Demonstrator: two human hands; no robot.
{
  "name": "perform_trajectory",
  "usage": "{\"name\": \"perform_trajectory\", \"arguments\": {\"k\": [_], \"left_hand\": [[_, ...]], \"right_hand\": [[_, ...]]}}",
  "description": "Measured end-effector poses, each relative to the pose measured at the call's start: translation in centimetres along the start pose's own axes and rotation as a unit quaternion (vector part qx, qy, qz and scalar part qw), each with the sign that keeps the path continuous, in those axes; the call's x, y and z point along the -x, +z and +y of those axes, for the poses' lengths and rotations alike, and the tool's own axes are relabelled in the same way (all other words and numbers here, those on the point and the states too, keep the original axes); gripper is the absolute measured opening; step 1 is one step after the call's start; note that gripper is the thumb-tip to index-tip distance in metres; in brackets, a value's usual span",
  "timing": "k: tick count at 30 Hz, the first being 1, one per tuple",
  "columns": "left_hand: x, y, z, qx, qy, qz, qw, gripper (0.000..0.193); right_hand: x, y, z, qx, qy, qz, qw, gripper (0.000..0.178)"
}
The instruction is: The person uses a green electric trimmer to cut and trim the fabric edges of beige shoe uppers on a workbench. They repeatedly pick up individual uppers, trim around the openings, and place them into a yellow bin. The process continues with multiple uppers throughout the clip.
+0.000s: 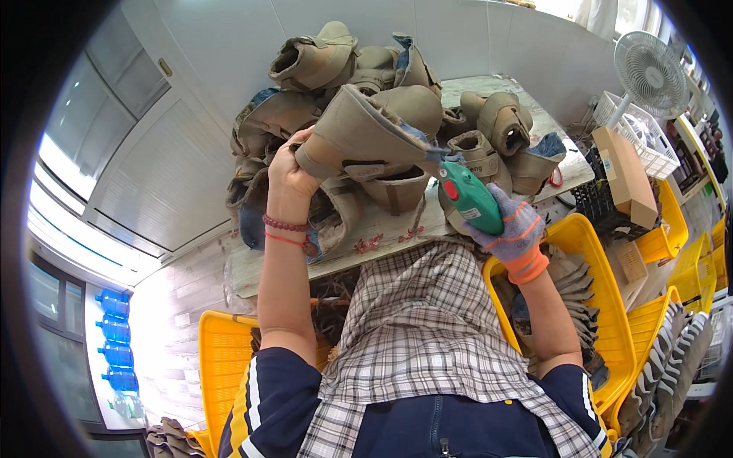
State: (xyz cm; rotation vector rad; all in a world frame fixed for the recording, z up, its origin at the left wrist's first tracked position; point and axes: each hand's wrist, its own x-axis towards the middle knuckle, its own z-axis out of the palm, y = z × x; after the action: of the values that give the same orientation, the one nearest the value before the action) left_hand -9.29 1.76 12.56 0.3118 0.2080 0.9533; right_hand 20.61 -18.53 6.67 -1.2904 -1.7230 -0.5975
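My left hand (292, 169) is closed on one end of a tan shoe upper (359, 136), held tilted above the table. My right hand (517, 229), in a grey glove with an orange cuff, grips a green hand-held power cutter (472, 204) with a red button. The cutter's tip meets the right end of the upper, at a bluish lining edge; the blade itself is hard to make out. Behind and around them, a heap of similar tan shoe uppers (313, 61) covers much of the worn table (569, 187). Several more uppers (504, 126) lie to the right.
Yellow crates stand beside me, one at the left (221, 359) and one at the right (622, 343) filled with pieces. Further right are a cardboard box (622, 172), a white basket (657, 156) and a fan (649, 75). Blue water jugs (116, 328) line the far left.
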Motion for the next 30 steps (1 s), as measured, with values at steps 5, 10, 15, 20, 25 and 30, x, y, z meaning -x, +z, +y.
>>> {"name": "perform_trajectory", "arguments": {"k": [5, 10, 15, 20, 25, 30], "left_hand": [[0.8, 0.8, -1.2, -0.004, 0.028, 0.009, 1.000, 0.022], [2.6, 2.1, -3.1, -0.037, 0.069, -0.009, 0.997, 0.027], [4.7, 2.9, -4.7, -0.066, 0.123, -0.090, 0.986, 0.034], [5.8, 2.4, -5.8, -0.117, 0.167, -0.103, 0.974, 0.036], [6.3, 1.4, -6.8, -0.179, 0.192, -0.127, 0.957, 0.037], [6.6, 0.9, -8.1, -0.227, 0.195, -0.131, 0.945, 0.039]], "right_hand": [[-0.2, -0.4, -0.6, -0.020, -0.005, -0.007, 1.000, 0.063], [-0.4, -0.1, -1.5, -0.050, 0.009, -0.007, 0.999, 0.063], [-0.4, 0.1, -2.3, -0.102, 0.030, -0.013, 0.994, 0.060], [-1.1, -0.1, -3.6, -0.181, 0.084, -0.045, 0.979, 0.058], [-1.9, -0.1, -4.7, -0.233, 0.110, -0.067, 0.964, 0.057], [-1.3, 0.6, -4.8, -0.277, 0.152, -0.063, 0.947, 0.058]]}}
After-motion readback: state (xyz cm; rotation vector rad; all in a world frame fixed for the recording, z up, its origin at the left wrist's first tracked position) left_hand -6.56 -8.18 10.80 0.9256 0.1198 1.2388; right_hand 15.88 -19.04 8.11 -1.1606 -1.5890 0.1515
